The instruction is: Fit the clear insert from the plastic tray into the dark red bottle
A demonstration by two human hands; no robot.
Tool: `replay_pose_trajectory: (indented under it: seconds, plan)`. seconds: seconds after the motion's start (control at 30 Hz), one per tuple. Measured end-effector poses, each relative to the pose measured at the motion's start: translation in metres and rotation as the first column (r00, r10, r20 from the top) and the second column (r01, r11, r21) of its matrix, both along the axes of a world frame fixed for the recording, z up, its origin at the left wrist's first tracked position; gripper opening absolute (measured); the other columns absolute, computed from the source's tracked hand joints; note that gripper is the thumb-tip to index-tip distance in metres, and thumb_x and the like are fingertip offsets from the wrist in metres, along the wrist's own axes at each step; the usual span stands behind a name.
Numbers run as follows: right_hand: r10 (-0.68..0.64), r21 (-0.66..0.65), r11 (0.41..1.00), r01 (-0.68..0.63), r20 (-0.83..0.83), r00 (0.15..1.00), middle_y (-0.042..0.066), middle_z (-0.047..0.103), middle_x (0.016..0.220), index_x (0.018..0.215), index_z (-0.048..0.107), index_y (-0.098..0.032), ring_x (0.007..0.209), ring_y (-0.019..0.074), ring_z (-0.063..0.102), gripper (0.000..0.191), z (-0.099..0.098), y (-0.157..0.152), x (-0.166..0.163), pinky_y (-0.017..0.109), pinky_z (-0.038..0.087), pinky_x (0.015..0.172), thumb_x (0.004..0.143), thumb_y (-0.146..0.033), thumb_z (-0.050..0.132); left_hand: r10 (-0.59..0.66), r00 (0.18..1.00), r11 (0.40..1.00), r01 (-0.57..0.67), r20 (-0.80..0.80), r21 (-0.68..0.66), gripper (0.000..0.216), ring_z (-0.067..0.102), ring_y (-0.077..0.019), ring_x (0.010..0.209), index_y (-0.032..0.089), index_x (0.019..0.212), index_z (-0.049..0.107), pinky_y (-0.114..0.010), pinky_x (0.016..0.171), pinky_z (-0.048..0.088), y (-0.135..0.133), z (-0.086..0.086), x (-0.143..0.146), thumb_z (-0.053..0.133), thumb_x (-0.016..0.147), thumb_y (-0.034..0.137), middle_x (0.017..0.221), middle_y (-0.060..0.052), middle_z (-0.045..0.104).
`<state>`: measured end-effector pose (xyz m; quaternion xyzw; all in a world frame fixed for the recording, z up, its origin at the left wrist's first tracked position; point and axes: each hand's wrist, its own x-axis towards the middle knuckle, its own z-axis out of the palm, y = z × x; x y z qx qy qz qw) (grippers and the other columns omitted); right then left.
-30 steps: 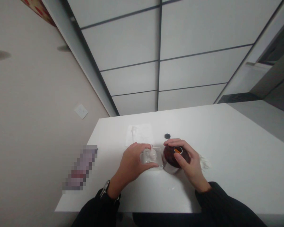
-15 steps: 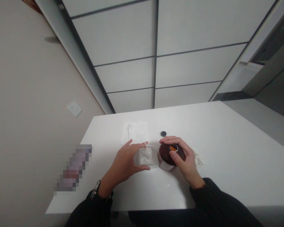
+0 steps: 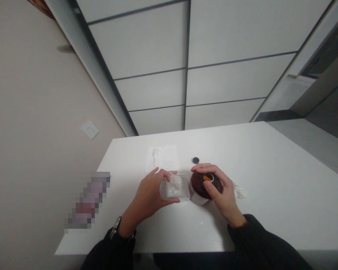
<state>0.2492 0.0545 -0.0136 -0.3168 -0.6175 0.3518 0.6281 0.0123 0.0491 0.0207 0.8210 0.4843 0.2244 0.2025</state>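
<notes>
My left hand (image 3: 150, 195) grips a small clear plastic box (image 3: 175, 186) with white cotton balls inside, thumb under its near side and fingers over the far edge. Right beside it stands a dark brown bottle (image 3: 203, 184) with an open mouth showing orange liquid. My right hand (image 3: 222, 192) is wrapped round that bottle, thumb on the near shoulder and forefinger along the far rim. Box and bottle touch or nearly touch on the white table (image 3: 270, 180).
A small black cap (image 3: 196, 160) lies just beyond the bottle. A white tissue or packet (image 3: 162, 157) lies beyond the box. Something white and wispy (image 3: 238, 191) lies to the right of my right hand. A wall with a socket (image 3: 89, 129) runs along the table's left side.
The view shifted slightly. My left fingers have spread a little on the box. The right hand keeps the same hold on the bottle.
</notes>
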Motion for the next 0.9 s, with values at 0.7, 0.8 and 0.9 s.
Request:
replay_pose_trajectory:
  seconds: [0.7,0.8,0.9]
  plan:
    - [0.018,-0.007,1.000,-0.018,-0.002,1.000,0.004,0.075,0.111,0.111,0.074,-0.029,0.110,0.0208,0.070,0.016,-0.0025,0.0003,0.0002,0.034,0.054,0.097,0.100,-0.041,0.068,-0.015,1.000,0.999,0.016,-0.021,0.040,0.055,0.074,-0.0288,0.122,0.028,0.120,0.062,-0.058,0.121,0.044,-0.0003,-0.0021,-0.0006,0.091,0.074,0.026,0.135,-0.005,0.076]
    - [0.022,-0.009,1.000,-0.022,-0.003,1.000,0.004,0.075,0.112,0.111,0.073,-0.029,0.111,0.0205,0.069,0.016,-0.0030,0.0001,0.0004,0.034,0.054,0.098,0.101,-0.041,0.068,-0.018,1.000,0.999,0.019,-0.024,0.040,0.058,0.073,-0.0293,0.122,0.029,0.123,0.061,-0.058,0.120,0.046,0.0003,-0.0026,-0.0010,0.092,0.074,0.025,0.137,-0.006,0.075]
    - [0.022,-0.010,1.000,-0.022,-0.003,1.000,0.004,0.075,0.113,0.112,0.073,-0.029,0.111,0.0206,0.069,0.017,-0.0034,0.0000,0.0006,0.034,0.053,0.098,0.101,-0.041,0.068,-0.024,0.999,0.999,0.025,-0.027,0.039,0.064,0.073,-0.0306,0.124,0.028,0.126,0.060,-0.060,0.120,0.046,0.0004,-0.0018,-0.0015,0.093,0.072,0.025,0.136,-0.006,0.075]
